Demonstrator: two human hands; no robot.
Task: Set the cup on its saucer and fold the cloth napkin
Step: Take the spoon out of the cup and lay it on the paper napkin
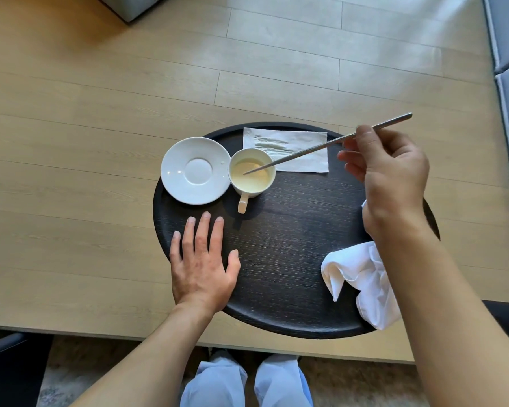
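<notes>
I see a pale wood desk point(100, 118) carrying a round dark tray point(291, 245), whose right rim is hidden behind my right forearm. On the tray's far left sits the white saucer point(196, 170), bare, and just beside it on the right stands the cup point(252, 172), touching or nearly touching the saucer's rim, handle pointing near, holding a pale liquid. A paper napkin point(294, 148) lies flat at the far edge, faintly stained. The crumpled white cloth napkin point(361, 277) lies at the near right, partly covered by my arm, so I cannot make out its full extent. My left hand point(201, 262) rests flat on the tray, fingers spread, holding nothing. My right hand point(388, 174) has its grip pinching a thin metal stick point(320, 146), its tip dipped in the cup. I read no writing anywhere.
</notes>
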